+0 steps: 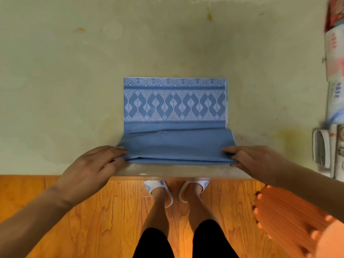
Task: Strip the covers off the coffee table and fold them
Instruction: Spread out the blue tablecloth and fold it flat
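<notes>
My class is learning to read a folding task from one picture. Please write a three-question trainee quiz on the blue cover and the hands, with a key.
1. True or false: the blue cover hangs over the coffee table's near edge.
2. Which end of the cover does each hand hold?
3. Multiple choice: the white-patterned band lies (a) nearest the person, (b) on the far half, (c) hidden underneath.

Key
1. False; it lies wholly on the tabletop.
2. The left hand holds the left end of the plain near fold, the right hand the right end.
3. b
</notes>
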`<state>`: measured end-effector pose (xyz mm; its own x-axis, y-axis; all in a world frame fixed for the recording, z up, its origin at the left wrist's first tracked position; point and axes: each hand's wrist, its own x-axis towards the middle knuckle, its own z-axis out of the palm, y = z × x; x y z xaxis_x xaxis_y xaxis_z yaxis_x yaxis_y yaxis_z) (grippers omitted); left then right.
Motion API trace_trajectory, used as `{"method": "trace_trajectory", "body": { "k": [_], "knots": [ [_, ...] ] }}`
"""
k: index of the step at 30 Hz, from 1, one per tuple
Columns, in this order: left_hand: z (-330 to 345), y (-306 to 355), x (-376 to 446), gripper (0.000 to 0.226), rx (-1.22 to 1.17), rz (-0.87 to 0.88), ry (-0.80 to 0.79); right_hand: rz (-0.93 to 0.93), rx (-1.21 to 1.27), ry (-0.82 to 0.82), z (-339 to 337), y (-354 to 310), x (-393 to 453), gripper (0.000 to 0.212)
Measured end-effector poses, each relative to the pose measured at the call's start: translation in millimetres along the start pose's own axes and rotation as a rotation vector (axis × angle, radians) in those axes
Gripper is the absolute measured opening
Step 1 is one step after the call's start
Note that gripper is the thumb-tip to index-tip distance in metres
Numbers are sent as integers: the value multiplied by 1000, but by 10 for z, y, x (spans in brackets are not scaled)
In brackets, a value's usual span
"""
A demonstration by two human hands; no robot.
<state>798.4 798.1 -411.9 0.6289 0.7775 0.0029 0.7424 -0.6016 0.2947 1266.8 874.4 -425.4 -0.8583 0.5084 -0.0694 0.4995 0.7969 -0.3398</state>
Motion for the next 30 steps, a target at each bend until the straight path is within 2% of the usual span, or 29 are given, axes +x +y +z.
{"method": "trace_trajectory", "body": {
  "k": [2, 4, 7, 9, 11, 12, 14, 16, 18, 20, 21, 22, 24, 26, 30],
  "knots": [
    [60, -4, 16, 57, 92, 44, -88, 49, -3, -35, 78, 18, 43, 50],
    [154, 154, 77, 70, 162, -10, -159, 148, 34, -31, 129, -11, 56, 51],
    [305, 454, 165, 61, 216, -117, -233, 182, 35, -66, 211, -96, -15, 61],
    [336, 576, 196, 49, 217, -109, -230, 173, 42, -87, 246, -138, -73, 51],
    [388, 596, 175, 40, 212, -65, -183, 122, -31, -93, 250, -121, -116, 29],
    [418, 574, 154, 41, 204, -32, -176, 81, -73, -121, 251, -118, -141, 20],
    [450, 498, 143, 52, 164, 29, -227, 10, -108, -220, 254, -165, -167, 24],
    [440, 381, 200, 59, 130, 41, -273, 9, -90, -283, 250, -192, -144, 16],
    [419, 305, 252, 58, 111, 26, -297, 50, -74, -396, 235, -147, -80, 27],
    [458, 334, 260, 60, 117, 22, -324, 160, -12, -568, 175, -84, 35, 61],
    [489, 381, 244, 61, 131, 20, -331, 210, 23, -593, 142, -56, 123, 76],
    [528, 432, 222, 60, 147, 16, -332, 236, 51, -536, 138, -38, 231, 82],
    [606, 531, 186, 50, 184, -6, -325, 218, 30, -315, 202, -92, 489, 73],
    [674, 579, 140, 35, 220, -4, -291, 202, -34, -173, 336, -248, 726, 63],
    [851, 625, -11, 48, 237, -30, -287, 163, -64, -72, 604, -853, 1165, 62]
  ]
}}
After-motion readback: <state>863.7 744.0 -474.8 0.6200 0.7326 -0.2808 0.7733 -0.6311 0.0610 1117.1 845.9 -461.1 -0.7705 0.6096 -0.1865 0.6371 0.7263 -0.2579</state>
